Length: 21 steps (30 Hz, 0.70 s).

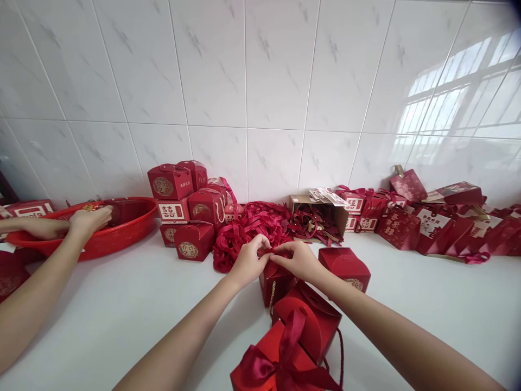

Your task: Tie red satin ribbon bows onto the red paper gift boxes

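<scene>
My left hand point(250, 263) and my right hand point(300, 262) meet over a small dark red gift box point(273, 285) that has a gold cord at its side. The fingertips of both hands are pinched together on red ribbon at the top of this box; the fingers partly hide it. Right behind lies a heap of loose red ribbon point(228, 247). Closer to me stand a dark red box point(321, 320) with rounded flaps and a brighter red box point(248, 369) topped by a ribbon bow point(280, 364). Another red box point(345, 263) sits beside my right wrist.
At left, another person's hands point(87, 220) reach into a red plastic basket point(122, 236). Stacked gift boxes point(195, 241) stand left of the ribbon. A cardboard box point(299, 209) holds dark red strips. More boxes and bags point(435, 231) line the tiled wall at right.
</scene>
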Each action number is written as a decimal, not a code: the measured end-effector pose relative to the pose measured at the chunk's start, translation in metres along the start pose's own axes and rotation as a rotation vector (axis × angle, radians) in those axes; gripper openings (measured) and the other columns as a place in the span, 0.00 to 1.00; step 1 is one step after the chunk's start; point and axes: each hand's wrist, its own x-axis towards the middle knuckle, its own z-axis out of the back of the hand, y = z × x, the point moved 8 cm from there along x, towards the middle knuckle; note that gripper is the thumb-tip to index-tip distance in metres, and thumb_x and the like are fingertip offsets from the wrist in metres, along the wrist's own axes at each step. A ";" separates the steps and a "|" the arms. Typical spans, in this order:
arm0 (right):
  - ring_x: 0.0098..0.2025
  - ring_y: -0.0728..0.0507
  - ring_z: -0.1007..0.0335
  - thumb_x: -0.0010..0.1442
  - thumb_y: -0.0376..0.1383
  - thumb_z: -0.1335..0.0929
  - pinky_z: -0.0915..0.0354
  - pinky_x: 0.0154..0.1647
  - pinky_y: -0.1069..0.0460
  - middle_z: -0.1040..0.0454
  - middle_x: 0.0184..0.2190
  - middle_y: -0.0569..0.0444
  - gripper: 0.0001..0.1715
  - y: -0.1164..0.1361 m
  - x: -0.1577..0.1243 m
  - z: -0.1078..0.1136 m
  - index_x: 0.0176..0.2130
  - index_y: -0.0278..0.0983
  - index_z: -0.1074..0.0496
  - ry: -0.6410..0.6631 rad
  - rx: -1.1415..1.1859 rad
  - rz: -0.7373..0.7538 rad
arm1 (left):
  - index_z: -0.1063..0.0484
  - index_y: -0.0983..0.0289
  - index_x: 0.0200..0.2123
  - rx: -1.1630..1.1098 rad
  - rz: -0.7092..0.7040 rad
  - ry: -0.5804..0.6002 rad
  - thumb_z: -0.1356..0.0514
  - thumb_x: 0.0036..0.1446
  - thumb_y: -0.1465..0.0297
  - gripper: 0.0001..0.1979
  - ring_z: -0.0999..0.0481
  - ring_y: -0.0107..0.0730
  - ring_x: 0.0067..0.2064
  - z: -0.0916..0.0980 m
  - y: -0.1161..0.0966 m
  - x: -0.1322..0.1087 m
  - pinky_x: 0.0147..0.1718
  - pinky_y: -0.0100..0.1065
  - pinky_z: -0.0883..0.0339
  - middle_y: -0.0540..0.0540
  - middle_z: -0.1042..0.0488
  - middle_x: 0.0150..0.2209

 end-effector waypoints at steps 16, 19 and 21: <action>0.62 0.36 0.44 0.44 0.47 0.26 0.43 0.56 0.46 0.33 0.55 0.43 0.17 -0.044 0.007 -0.021 0.26 0.34 0.22 0.060 0.491 -0.239 | 0.41 0.60 0.36 -0.035 -0.005 -0.093 0.43 0.53 0.73 0.09 0.37 0.24 0.24 -0.002 0.011 -0.001 0.28 0.29 0.40 0.48 0.30 0.30; 0.64 0.36 0.49 0.36 0.52 0.24 0.45 0.58 0.47 0.32 0.55 0.43 0.24 -0.050 0.008 -0.026 0.24 0.35 0.23 0.078 0.622 -0.263 | 0.43 0.60 0.43 -0.066 0.011 -0.149 0.44 0.53 0.73 0.14 0.38 0.22 0.23 -0.003 0.016 -0.003 0.28 0.29 0.39 0.51 0.29 0.37; 0.64 0.36 0.50 0.33 0.54 0.24 0.45 0.58 0.46 0.33 0.55 0.43 0.26 -0.054 0.009 -0.027 0.25 0.36 0.22 0.074 0.691 -0.278 | 0.42 0.61 0.43 -0.081 0.026 -0.178 0.44 0.54 0.72 0.13 0.39 0.22 0.23 -0.003 0.019 -0.004 0.28 0.29 0.39 0.51 0.30 0.37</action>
